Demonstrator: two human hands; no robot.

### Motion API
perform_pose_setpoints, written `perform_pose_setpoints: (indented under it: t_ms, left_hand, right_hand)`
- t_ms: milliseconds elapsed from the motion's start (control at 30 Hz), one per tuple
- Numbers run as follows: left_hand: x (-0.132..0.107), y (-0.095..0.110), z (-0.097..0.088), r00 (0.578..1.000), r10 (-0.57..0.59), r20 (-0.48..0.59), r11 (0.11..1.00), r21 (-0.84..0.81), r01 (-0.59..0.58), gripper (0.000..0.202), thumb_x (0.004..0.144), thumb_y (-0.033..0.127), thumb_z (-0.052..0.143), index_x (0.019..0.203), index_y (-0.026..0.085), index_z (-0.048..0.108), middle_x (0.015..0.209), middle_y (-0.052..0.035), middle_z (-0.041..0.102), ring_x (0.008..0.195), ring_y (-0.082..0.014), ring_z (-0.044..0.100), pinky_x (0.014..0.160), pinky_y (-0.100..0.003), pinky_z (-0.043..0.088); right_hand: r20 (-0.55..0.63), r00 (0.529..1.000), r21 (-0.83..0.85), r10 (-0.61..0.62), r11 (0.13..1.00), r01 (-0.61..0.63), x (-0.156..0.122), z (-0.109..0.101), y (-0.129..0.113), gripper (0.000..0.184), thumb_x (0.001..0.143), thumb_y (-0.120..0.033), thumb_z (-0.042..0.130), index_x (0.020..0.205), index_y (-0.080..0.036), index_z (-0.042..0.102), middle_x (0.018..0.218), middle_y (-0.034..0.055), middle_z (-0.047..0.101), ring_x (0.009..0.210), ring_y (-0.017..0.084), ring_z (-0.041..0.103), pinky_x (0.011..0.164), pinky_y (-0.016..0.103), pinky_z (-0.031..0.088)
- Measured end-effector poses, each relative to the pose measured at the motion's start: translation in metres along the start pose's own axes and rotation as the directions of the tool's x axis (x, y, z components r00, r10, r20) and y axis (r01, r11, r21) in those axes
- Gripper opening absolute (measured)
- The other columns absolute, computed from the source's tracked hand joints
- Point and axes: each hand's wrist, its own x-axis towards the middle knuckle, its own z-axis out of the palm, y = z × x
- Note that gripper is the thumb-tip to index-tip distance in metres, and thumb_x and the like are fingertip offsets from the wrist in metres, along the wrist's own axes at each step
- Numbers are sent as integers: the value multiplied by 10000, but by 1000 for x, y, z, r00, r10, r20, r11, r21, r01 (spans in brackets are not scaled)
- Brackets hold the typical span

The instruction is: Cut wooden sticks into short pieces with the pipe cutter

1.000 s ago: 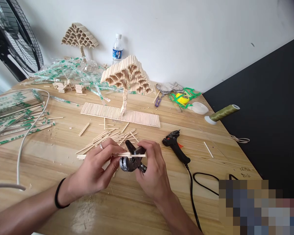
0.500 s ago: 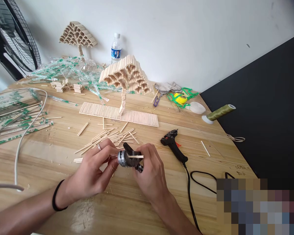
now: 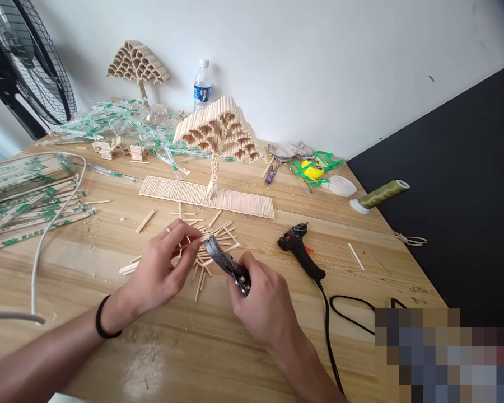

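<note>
My right hand [image 3: 258, 299] is wrapped around the handles of black cutting pliers [image 3: 223, 258], whose jaws point up and left. My left hand [image 3: 163, 266], with a ring on one finger, pinches a thin wooden stick [image 3: 193, 242] and holds it at the pliers' jaws. Both hands hover over a loose pile of cut sticks [image 3: 205, 246] on the wooden table [image 3: 109, 330]. Behind the pile stands a tree model made of sticks [image 3: 218, 134] on a flat stick base [image 3: 235, 201].
A black glue gun [image 3: 300, 252] with its cord lies right of my hands. Wrapped chopsticks [image 3: 21, 196] and a white cable [image 3: 46, 235] lie at the left. At the back are plastic wrappers, a second stick tree [image 3: 136, 61], a water bottle [image 3: 202, 84] and a green thread spool [image 3: 380, 194].
Both hands moved forward over the stick pile. The pliers tilted from level to pointing up-left, and the long stick across them is gone; more short sticks now lie under my hands.
</note>
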Motion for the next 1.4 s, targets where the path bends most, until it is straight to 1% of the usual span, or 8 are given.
perform_pose_setpoints:
  t_ms: [167,300,400,533,633,833,967,1400]
  left_hand:
    - [8,-16,0,991,-133,32,991,9,132,170,1050,293,543,1076,173,662,879,-31,676,752,-166,610,646,-276,472]
    - [13,-18,-2,992,-111,53,994,18,110,238,1058,344,519,1051,169,681,992,-73,690,936,-223,640,830,-347,498]
    - [10,-11,-5,981,-158,117,972,-159,175,333,1100,418,472,1064,182,705,1010,-69,692,950,-221,638,879,-354,502]
    - [1,-1,-2,881,-211,423,710,-553,435,492,1108,575,423,1196,180,703,863,-45,700,746,-186,668,702,-305,543]
    - [-3,1,3,792,-214,572,531,-612,586,500,1052,627,527,1136,163,692,778,-29,683,574,-155,650,499,-244,497]
    - [-1,-5,5,696,-332,636,491,-514,704,407,986,554,644,927,155,703,522,41,536,364,-80,463,354,-167,236]
    - [-1,-9,2,717,-334,612,499,-530,685,359,952,498,676,881,148,709,666,16,599,389,-45,430,398,-191,253]
    - [3,-22,12,778,-385,496,533,-569,626,433,856,578,669,773,153,656,666,20,474,596,-129,369,545,-272,230]
  right_hand:
    - [151,985,26,82,996,-87,-1,-4,-3,136,860,-217,564,796,-251,449,631,-1,607,560,209,578,581,295,332]
    - [259,958,33,125,990,-138,-2,-6,-7,143,859,-186,601,802,-238,481,693,11,656,609,203,599,609,289,324]
    - [318,935,8,158,986,-169,-2,-7,-11,134,853,-152,638,820,-224,529,753,27,704,663,212,636,633,293,320]
    - [413,889,-40,200,979,-202,-2,-8,-17,129,833,-162,715,925,-207,637,882,68,776,777,264,711,667,311,323]
    - [476,856,-46,201,978,-204,-2,-6,-21,236,846,-167,721,1077,-203,689,988,97,803,892,311,750,712,330,356]
    - [503,844,-99,187,982,-159,-4,3,-25,265,880,-158,659,1134,-202,718,1019,120,809,933,336,762,727,353,367]
    - [484,856,-124,184,982,-141,-4,9,-25,240,885,-167,656,1115,-183,723,1041,129,806,972,319,757,742,337,378]
    - [302,939,-169,165,979,-118,-10,38,-12,188,811,-96,689,980,-167,727,906,125,819,852,291,769,690,294,363]
